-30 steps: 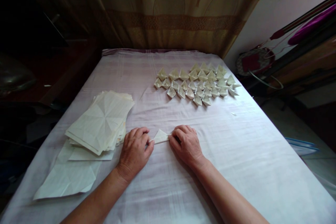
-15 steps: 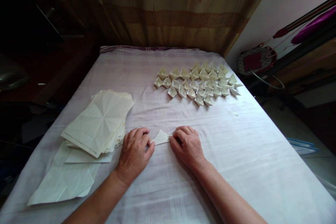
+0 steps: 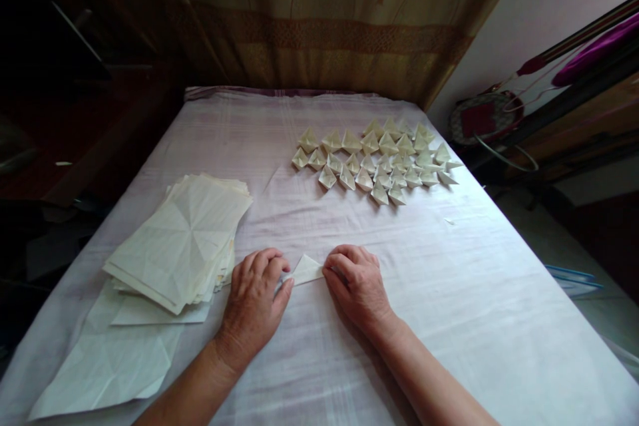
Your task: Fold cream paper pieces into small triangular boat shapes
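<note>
A small folded white paper (image 3: 307, 269) with a raised triangular peak lies low over the bedsheet between my hands. My right hand (image 3: 357, 283) is closed, thumb and index finger pinching the paper's right tip. At its left end is my left hand (image 3: 257, 293), fingers curled and thumb slightly apart, with the paper's edge between them. The left tip is partly hidden by the fingers. Beyond my hands, several folded paper boats (image 3: 369, 142) stand in rows toward the far right.
Left of my hands lies a stack of creased paper sheets (image 3: 190, 233), with a loose creased sheet (image 3: 107, 363) under it. A pale checked sheet (image 3: 449, 319) covers the surface. Behind hangs a brown curtain (image 3: 309, 33). A tiny paper scrap (image 3: 450, 221) lies at right.
My left thumb has moved slightly away from the index finger. The right hand keeps its pinch on the paper. The view has shifted a little.
</note>
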A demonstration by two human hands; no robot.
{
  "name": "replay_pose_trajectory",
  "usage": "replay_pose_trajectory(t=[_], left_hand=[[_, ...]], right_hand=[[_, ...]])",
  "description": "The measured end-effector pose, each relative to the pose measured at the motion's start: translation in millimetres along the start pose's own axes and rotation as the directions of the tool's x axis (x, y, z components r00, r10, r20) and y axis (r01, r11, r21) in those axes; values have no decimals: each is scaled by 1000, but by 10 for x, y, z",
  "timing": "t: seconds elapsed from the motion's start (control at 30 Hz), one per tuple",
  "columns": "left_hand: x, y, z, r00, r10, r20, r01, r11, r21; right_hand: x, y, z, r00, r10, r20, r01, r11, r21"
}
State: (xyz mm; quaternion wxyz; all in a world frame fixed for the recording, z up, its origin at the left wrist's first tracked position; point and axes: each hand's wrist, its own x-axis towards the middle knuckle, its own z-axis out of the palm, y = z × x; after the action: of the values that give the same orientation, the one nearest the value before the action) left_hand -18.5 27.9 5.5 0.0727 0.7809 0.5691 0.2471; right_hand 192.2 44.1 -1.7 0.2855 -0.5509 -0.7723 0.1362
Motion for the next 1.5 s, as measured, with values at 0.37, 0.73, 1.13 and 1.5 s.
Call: replay_pose_trajectory(t=[0.37,0.73,1.13,1.5], left_hand=[[15,-1,-2,997,-4,73,7,999,-49],[21,2,-29,996,-12,90,14,1000,-25],[216,276,59,992,-82,91,72,992,107],[76,114,-40,982,-144,124,130,985,111]], right_hand=[[11,-314,97,988,131,-78,-146,961,-235],[-24,-125,-17,988,155,-6,-155,986,-60],[-40,-51,9,991,122,-47,-124,991,-45],[-53,-20,13,991,117,-60,-118,993,-14]])
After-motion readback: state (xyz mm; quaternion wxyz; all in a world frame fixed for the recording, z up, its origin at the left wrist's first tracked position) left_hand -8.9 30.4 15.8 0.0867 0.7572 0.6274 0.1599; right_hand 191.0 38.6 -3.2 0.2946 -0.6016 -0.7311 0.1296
